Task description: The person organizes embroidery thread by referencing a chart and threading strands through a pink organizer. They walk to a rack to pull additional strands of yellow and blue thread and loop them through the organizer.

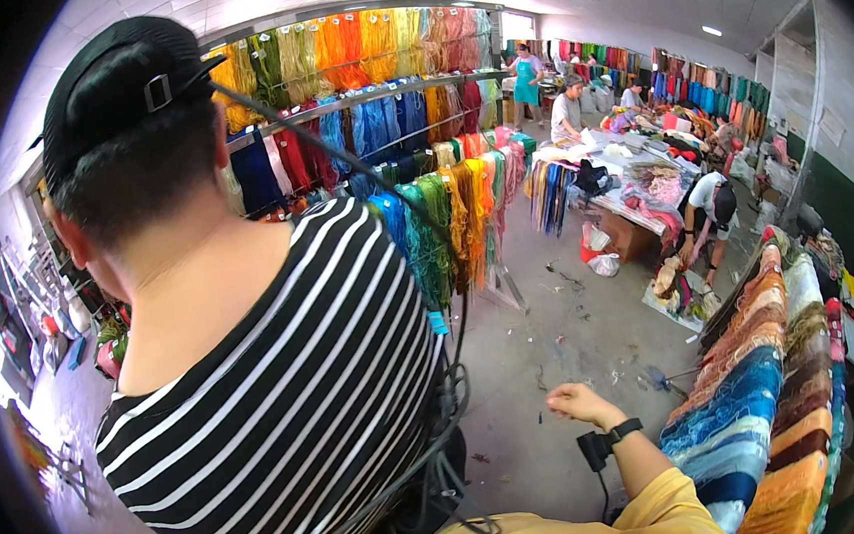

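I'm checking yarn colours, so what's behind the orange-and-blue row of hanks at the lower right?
Behind the orange-and-blue hanks, a second row of brown and orange hanks shows. The front row hides part of it; what's covered can't be seen.

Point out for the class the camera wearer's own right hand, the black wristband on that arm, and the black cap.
Right hand [585,405]: head view, on the middle of the hand.
Black wristband [624,430]: head view, on the band itself.
Black cap [113,106]: head view, on its crown.
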`<state>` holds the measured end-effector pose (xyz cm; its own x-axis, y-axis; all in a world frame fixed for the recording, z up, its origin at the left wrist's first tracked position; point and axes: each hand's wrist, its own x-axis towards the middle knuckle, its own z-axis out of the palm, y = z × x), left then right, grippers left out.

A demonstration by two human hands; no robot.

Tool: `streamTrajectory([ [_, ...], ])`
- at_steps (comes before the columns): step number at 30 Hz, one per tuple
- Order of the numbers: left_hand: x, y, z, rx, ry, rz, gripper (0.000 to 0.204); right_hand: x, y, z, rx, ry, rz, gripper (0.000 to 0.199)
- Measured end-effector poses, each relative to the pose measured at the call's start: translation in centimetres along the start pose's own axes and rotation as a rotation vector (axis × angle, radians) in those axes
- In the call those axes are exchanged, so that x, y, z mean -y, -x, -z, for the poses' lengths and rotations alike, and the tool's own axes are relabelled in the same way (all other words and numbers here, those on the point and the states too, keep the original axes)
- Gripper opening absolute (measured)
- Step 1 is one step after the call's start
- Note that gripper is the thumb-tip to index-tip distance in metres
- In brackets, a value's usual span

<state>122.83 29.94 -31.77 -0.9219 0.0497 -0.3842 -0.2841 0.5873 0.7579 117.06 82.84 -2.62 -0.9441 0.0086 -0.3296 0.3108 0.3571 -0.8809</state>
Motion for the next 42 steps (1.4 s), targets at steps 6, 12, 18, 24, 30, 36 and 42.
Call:
streamTrajectory([
  [6, -4.2, -3.3, -2.5, -0.019, 0.032, -0.025, 0.031, -6.3, 2.5, 10.5, -0.270, -0.060, -0.075, 0.027],
  [12, -5.4, -3.3, -4.3, -0.011, 0.049, -0.010, 0.030, -10.6, 6.9, 17.3, -0.552, -0.093, -0.186, 0.018],
  [18, -7.0, -3.2, -9.0, 0.167, 0.018, -0.007, 0.030, -15.0, 8.0, 20.6, -0.762, -0.186, -0.101, 0.017],
  [24, -8.0, -3.6, -11.4, 0.298, -0.029, 0.005, 0.029, -9.8, 7.1, 23.5, -0.756, -0.037, 0.057, 0.018],
  [30, -17.0, -4.4, -12.5, 0.300, -0.155, -0.009, 0.029, -12.3, 10.3, 25.3, -0.742, -0.070, 0.003, 0.020],
  [36, -32.3, -2.7, -15.2, 0.300, -0.021, 0.103, 0.031, -13.6, 11.0, 24.7, -0.691, 0.284, -0.149, 0.025],
  [42, -32.4, -8.9, -17.5, 0.194, 0.135, 0.314, 0.028, -12.5, 11.2, 25.1, -0.636, 0.269, -0.203, 0.024],
])
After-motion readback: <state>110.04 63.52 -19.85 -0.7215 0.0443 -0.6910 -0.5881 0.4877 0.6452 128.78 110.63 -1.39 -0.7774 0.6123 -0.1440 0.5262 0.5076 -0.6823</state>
